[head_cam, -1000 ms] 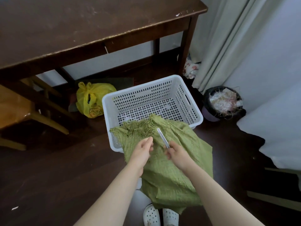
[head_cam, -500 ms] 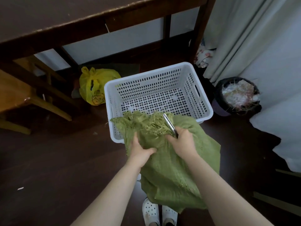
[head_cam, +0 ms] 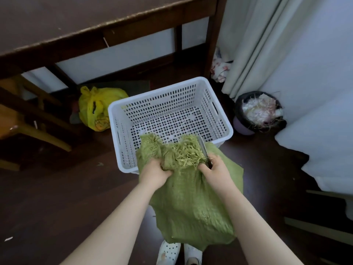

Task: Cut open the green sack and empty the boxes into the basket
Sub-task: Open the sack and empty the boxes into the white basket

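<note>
A green woven sack (head_cam: 189,203) hangs in front of me, its frayed, cut top edge lying over the near rim of a white perforated plastic basket (head_cam: 170,87). My left hand (head_cam: 154,174) grips the sack's top at its left side. My right hand (head_cam: 215,171) grips the right side of the opening and also holds a slim metal blade (head_cam: 203,150) that points up and away. The basket's floor shows nothing in it. No boxes are visible; the sack's contents are hidden.
A dark wooden table (head_cam: 76,25) stands behind the basket. A yellow plastic bag (head_cam: 97,109) lies on the floor left of it, beside a wooden chair (head_cam: 23,119). A full dark waste bin (head_cam: 259,111) and pale curtains (head_cam: 267,44) are on the right. My white shoes (head_cam: 177,253) show below.
Both hands moved from above the sack down onto its frayed top and took hold of it. The blade now lies along the sack's right edge.
</note>
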